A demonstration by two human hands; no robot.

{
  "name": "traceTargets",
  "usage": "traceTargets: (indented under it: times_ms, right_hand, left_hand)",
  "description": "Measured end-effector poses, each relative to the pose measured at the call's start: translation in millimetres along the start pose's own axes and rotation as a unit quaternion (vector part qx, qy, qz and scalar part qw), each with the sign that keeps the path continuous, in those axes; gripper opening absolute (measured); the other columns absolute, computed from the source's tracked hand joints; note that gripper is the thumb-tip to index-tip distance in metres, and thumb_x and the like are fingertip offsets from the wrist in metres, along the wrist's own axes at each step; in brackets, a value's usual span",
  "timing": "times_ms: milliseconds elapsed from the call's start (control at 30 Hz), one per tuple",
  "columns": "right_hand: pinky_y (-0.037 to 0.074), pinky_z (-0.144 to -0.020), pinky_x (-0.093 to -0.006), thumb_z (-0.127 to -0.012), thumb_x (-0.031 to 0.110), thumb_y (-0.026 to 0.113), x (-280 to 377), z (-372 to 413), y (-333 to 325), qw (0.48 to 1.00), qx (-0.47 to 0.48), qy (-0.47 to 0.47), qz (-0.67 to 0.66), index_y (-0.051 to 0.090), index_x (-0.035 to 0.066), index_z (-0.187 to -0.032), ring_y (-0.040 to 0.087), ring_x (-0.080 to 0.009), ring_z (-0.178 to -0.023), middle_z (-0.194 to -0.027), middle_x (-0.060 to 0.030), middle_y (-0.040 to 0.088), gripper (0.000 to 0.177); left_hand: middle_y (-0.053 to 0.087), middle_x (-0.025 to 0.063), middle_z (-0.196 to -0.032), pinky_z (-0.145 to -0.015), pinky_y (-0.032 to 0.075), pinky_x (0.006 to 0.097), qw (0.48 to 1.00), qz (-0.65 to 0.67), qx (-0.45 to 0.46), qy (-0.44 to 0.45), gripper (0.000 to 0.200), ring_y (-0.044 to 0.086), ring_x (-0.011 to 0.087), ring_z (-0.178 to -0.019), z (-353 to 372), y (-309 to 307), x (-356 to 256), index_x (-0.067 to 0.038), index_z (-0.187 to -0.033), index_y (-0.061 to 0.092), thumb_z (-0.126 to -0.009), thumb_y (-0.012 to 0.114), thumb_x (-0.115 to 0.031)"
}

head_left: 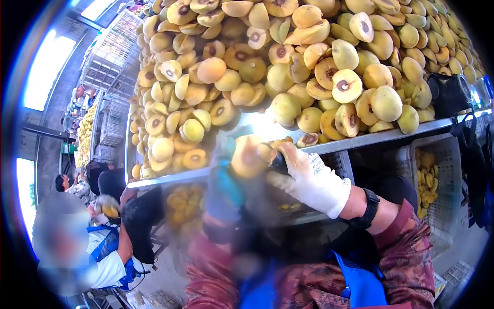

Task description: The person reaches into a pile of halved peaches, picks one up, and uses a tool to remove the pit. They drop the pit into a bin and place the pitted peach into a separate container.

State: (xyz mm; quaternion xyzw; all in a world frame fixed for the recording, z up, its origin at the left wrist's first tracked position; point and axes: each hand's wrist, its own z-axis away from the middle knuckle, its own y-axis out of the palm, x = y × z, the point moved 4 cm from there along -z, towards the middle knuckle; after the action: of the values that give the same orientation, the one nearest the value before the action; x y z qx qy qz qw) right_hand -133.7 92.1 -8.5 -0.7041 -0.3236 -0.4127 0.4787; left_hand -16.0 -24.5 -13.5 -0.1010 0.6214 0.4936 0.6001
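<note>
In a blurred glove of grey and teal, my left hand holds a yellow peach just over the front edge of the metal table. My right hand, in a white glove, is closed around a short dark-handled tool beside that peach. The tool's working end is hidden, so its exact kind cannot be told. Beyond both hands lies a large heap of halved peaches, several showing brown pit cavities.
The metal table's front rim runs just past my hands. Below it at right stands a white plastic crate with yellow fruit pieces. A black mug-like object is at the right edge. Another person sits at left, near stacked crates.
</note>
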Motion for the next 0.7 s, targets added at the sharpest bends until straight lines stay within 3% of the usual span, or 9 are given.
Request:
traceTargets:
  times_ms: [133,200,233,300,467,533,567,667,700]
  right_hand:
    - [0.048,-0.075,-0.0459,-0.083,0.017,0.064,9,-5,-15,0.999,-0.03,0.012,0.038,0.05,0.001,-0.112,0.06,-0.0409,-0.089,-0.092,-0.0217,0.06,0.036]
    - [0.049,-0.079,-0.0396,-0.08,0.006,0.065,20,-11,-25,0.996,-0.077,-0.046,-0.009,0.05,0.004,-0.118,0.061,-0.0354,-0.091,-0.096,-0.0151,0.06,0.041]
    - [0.049,-0.081,-0.0365,-0.079,0.001,0.066,23,-12,-29,0.991,-0.102,-0.076,-0.03,0.051,0.005,-0.121,0.061,-0.0326,-0.092,-0.098,-0.0118,0.061,0.045]
    - [0.05,-0.073,-0.0408,-0.075,0.003,0.067,20,-14,-25,0.99,-0.111,-0.085,0.009,0.052,0.005,-0.11,0.062,-0.0353,-0.086,-0.093,-0.0145,0.061,0.038]
    - [0.05,-0.066,-0.042,-0.081,0.004,0.057,23,-16,-18,0.981,-0.142,-0.13,0.04,0.055,0.006,-0.102,0.062,-0.0354,-0.08,-0.089,-0.0161,0.06,0.021]
    - [0.05,-0.075,-0.042,-0.073,-0.004,0.058,18,-14,-14,0.988,-0.11,-0.091,0.056,0.054,0.006,-0.11,0.061,-0.0367,-0.09,-0.096,-0.0161,0.061,0.038]
    - [0.05,-0.08,-0.042,-0.069,-0.008,0.058,16,-13,-13,0.991,-0.095,-0.071,0.064,0.054,0.006,-0.114,0.061,-0.0373,-0.094,-0.1,-0.0161,0.062,0.046]
    - [0.05,-0.074,-0.0437,-0.07,-0.006,0.058,19,-13,-13,0.985,-0.077,-0.095,0.126,0.054,0.005,-0.109,0.061,-0.0384,-0.089,-0.096,-0.0161,0.061,0.041]
    - [0.05,-0.07,-0.0443,-0.076,0.0,0.057,19,-14,-12,0.984,-0.087,-0.104,0.119,0.053,0.005,-0.105,0.061,-0.0383,-0.083,-0.091,-0.017,0.061,0.03]
  left_hand:
    - [0.062,0.0111,-0.11,-0.088,0.051,0.0333,1.0,-0.023,0.009,0.01,0.04,0.061,0.0211,-0.1,5,2,7,0.002,-0.12,0.057,-0.098,0.047,-0.03]
    - [0.062,0.0084,-0.108,-0.087,0.05,0.0299,0.999,-0.022,0.037,-0.009,0.033,0.06,0.0176,-0.098,7,0,10,0.0,-0.119,0.057,-0.096,0.052,-0.023]
    - [0.061,0.0074,-0.109,-0.086,0.05,0.0291,0.996,-0.081,0.038,0.027,0.031,0.059,0.016,-0.098,8,1,11,0.0,-0.119,0.057,-0.094,0.054,-0.019]
    - [0.06,0.0053,-0.11,-0.085,0.05,0.0274,0.974,-0.198,0.039,0.099,0.03,0.058,0.0129,-0.098,13,8,15,-0.002,-0.119,0.057,-0.09,0.059,-0.01]
    - [0.061,0.0034,-0.11,-0.089,0.048,0.0298,0.992,0.116,0.042,0.01,0.033,0.058,0.0155,-0.098,19,31,24,-0.006,-0.121,0.057,-0.097,0.052,-0.029]
    - [0.061,0.0038,-0.113,-0.093,0.047,0.0328,0.996,-0.03,0.035,0.075,0.04,0.059,0.0188,-0.102,15,12,35,-0.005,-0.124,0.055,-0.099,0.046,-0.035]
    - [0.061,0.0042,-0.114,-0.094,0.047,0.0331,0.997,-0.029,0.007,0.077,0.04,0.059,0.019,-0.103,19,23,32,-0.005,-0.125,0.054,-0.099,0.046,-0.034]
    - [0.061,0.0065,-0.114,-0.095,0.047,0.0354,0.996,-0.036,-0.037,0.073,0.042,0.059,0.0209,-0.104,19,37,27,-0.004,-0.125,0.054,-0.1,0.044,-0.036]
    - [0.061,0.0074,-0.114,-0.095,0.047,0.0363,0.996,-0.038,-0.039,0.074,0.043,0.059,0.0217,-0.104,17,36,26,-0.003,-0.125,0.054,-0.1,0.043,-0.037]
